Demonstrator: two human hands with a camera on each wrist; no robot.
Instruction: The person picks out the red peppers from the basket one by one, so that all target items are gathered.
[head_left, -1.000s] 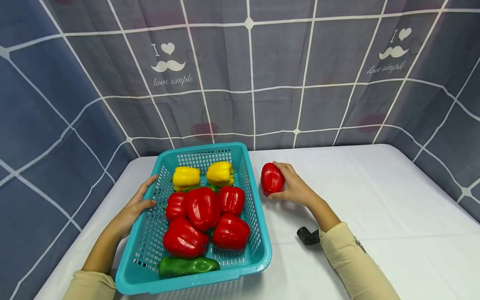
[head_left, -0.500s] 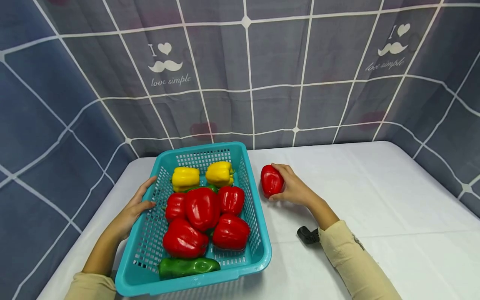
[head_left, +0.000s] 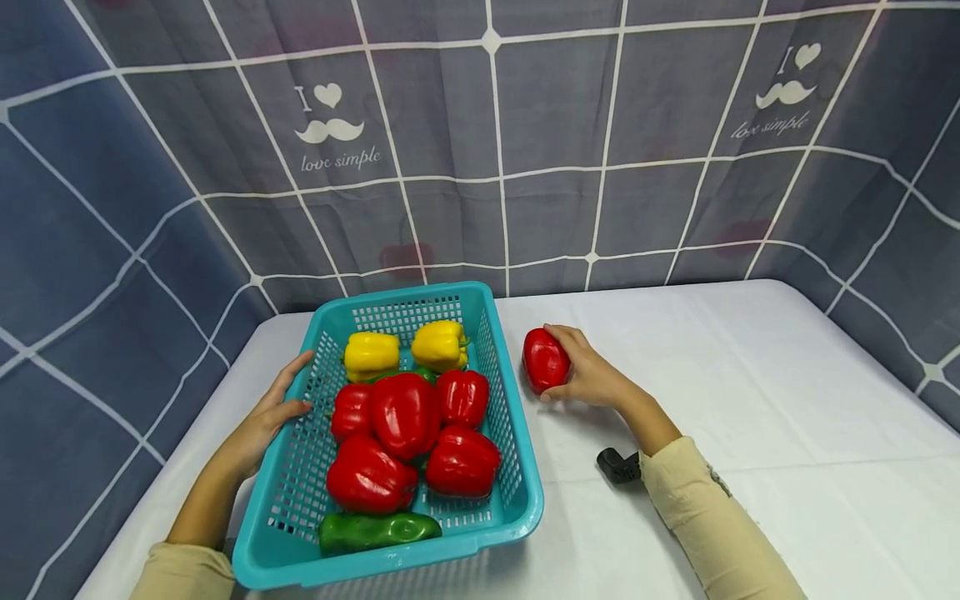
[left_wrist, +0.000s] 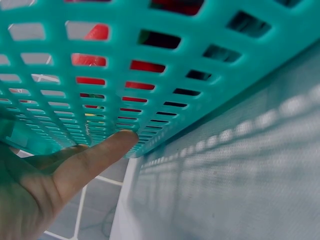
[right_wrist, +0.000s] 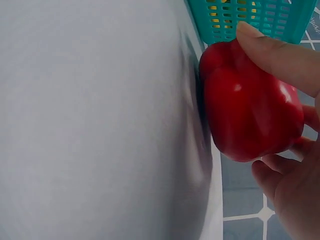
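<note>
A turquoise plastic basket [head_left: 525, 492] stands on the white-covered table. In it lie several red bell peppers [head_left: 406, 415], two yellow bell peppers [head_left: 439, 345] and a long green pepper [head_left: 378, 532]. My left hand [head_left: 258, 425] rests against the basket's left side; in the left wrist view its straight fingers [left_wrist: 95, 162] touch the perforated outer wall. To the right of the basket my right hand [head_left: 588, 371] holds another red bell pepper [head_left: 545, 361] by its side. The right wrist view shows the thumb on this pepper [right_wrist: 252, 102], with the other fingers partly behind it.
A small black object [head_left: 618, 467] lies on the table beside the right sleeve, partly covered by it. Grey-blue checked curtains [head_left: 555, 150] hang behind and at both sides. White tablecloth [head_left: 750, 375] stretches to the right of my hand.
Almost nothing moves. The head view shifts very slightly, while both hands, the basket and the held bell pepper keep their places.
</note>
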